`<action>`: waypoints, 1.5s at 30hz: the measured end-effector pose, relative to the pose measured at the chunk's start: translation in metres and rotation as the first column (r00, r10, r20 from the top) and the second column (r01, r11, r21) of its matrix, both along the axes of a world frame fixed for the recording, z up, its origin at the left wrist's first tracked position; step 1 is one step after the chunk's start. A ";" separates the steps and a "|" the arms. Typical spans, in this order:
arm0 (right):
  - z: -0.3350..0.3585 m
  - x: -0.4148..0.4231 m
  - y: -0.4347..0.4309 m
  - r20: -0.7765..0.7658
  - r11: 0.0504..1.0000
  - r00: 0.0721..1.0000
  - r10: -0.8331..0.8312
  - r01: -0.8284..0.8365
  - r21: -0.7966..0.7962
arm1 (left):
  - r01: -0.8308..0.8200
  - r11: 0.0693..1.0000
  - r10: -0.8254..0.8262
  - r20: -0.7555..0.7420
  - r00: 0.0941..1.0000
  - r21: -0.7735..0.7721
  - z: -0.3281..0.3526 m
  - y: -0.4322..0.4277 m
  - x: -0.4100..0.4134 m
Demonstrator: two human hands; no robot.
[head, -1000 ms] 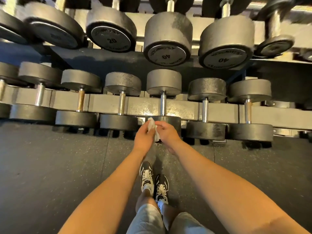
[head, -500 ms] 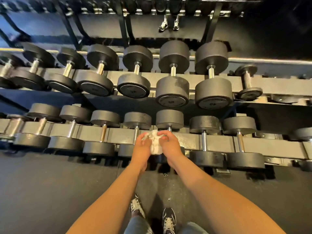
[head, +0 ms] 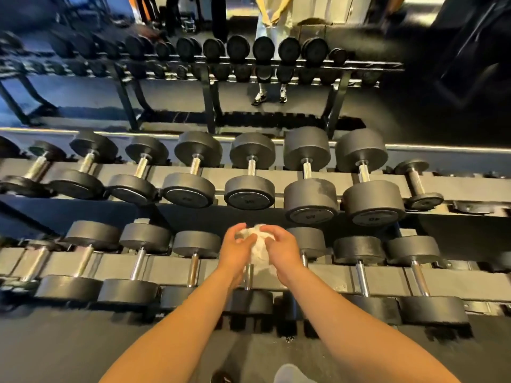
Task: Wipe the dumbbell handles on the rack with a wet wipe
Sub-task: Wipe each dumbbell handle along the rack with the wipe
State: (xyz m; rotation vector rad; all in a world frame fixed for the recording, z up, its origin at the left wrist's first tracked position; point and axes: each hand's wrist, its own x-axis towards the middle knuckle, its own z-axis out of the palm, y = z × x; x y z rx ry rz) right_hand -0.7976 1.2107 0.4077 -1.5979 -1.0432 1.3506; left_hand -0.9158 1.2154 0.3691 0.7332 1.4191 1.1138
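A crumpled white wet wipe (head: 257, 244) sits between my two hands, held above the lower shelf of the dumbbell rack (head: 326, 275). My left hand (head: 236, 251) grips its left side and my right hand (head: 282, 251) grips its right side. Directly under the hands, a chrome dumbbell handle (head: 248, 277) shows between my wrists; its far head is hidden by the hands. Black dumbbells with chrome handles fill both shelves, such as the upper-shelf dumbbell (head: 250, 178) straight ahead.
A mirror behind the rack reflects another rack of dumbbells (head: 249, 51) and a standing person's legs (head: 271, 89). Dark rubber floor (head: 69, 346) lies in front of the rack. My knees show at the bottom edge.
The view has tilted up, so the mirror and upper shelf now show. My hands rose from the front of the lower shelf to above it, spreading the wipe between them.
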 end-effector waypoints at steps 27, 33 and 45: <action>0.006 -0.024 0.179 -0.100 0.989 0.990 -0.103 0.113 0.095 | 0.116 0.984 -0.099 -0.125 0.987 0.136 0.031 0.172 -0.039; 0.004 -0.019 0.225 -0.103 0.995 0.993 -0.060 0.068 0.075 | 0.264 0.960 -0.195 -0.460 0.866 0.090 0.025 0.219 -0.041; -0.033 -0.028 0.285 0.227 0.979 0.972 -0.058 0.011 0.203 | 0.323 0.946 -0.254 -0.554 0.793 0.028 0.001 0.273 -0.054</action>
